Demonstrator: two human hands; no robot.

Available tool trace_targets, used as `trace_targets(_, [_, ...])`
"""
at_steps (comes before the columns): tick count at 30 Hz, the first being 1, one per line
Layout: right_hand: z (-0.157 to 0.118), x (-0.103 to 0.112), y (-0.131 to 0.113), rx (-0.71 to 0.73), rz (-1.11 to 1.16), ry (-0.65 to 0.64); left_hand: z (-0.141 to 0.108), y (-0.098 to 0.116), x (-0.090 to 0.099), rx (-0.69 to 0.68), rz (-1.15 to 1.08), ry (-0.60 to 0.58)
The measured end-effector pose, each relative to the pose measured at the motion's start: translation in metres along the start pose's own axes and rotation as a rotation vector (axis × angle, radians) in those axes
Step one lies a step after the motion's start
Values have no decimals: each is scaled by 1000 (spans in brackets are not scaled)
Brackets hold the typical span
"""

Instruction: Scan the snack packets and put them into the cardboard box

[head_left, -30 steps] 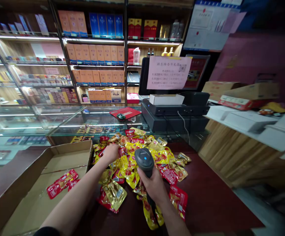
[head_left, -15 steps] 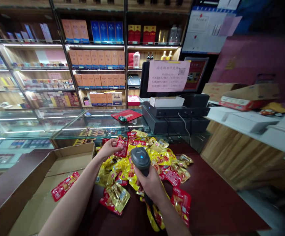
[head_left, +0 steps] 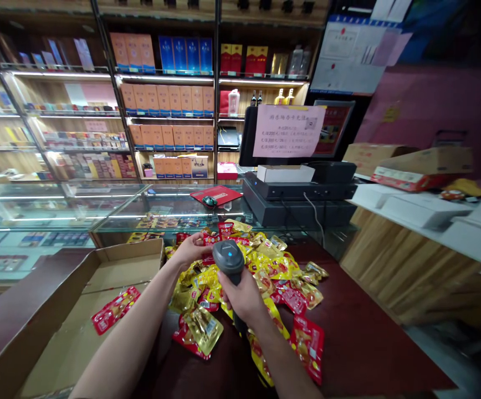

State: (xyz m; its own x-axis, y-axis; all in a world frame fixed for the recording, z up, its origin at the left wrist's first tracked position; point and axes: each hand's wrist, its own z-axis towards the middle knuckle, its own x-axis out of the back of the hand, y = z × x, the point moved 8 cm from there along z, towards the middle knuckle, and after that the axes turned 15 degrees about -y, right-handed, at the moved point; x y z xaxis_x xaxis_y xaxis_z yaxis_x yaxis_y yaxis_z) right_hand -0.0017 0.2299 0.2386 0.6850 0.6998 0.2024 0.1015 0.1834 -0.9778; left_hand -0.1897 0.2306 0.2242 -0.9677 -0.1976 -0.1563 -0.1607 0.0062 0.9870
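My right hand (head_left: pixel 244 296) is wrapped round the handle of a dark grey barcode scanner (head_left: pixel 229 256), which shows a small blue light on top. My left hand (head_left: pixel 191 249) pinches a red snack packet (head_left: pixel 210 239) just beyond the scanner head, which covers part of it. Beneath both hands spreads a heap of yellow, red and gold snack packets (head_left: pixel 271 265) on the dark red table (head_left: pixel 361 332). A gold packet (head_left: pixel 204 328) lies over a red one at the near side of the heap.
An open cardboard box (head_left: pixel 74 310) at the left holds one red packet (head_left: pixel 116 310). Behind the heap stand a glass counter (head_left: pixel 169 208), a red mat (head_left: pixel 218 195) with a mouse, and a monitor (head_left: pixel 249 136) bearing a paper sign. White boxes (head_left: pixel 425 208) sit at the right.
The scanner in my right hand has moved slightly left and up, closer to my left hand. The red packet has tipped, and the scanner now hides part of it.
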Motion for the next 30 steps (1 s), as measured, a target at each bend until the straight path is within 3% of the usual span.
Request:
trace_targets(23, [3,3,-3,33,-6,14,2,-1,-7,-9,102,-105])
trace_targets(30, [5,-3,11,-71,89,-32,1,-1,-6,-8,55,-76])
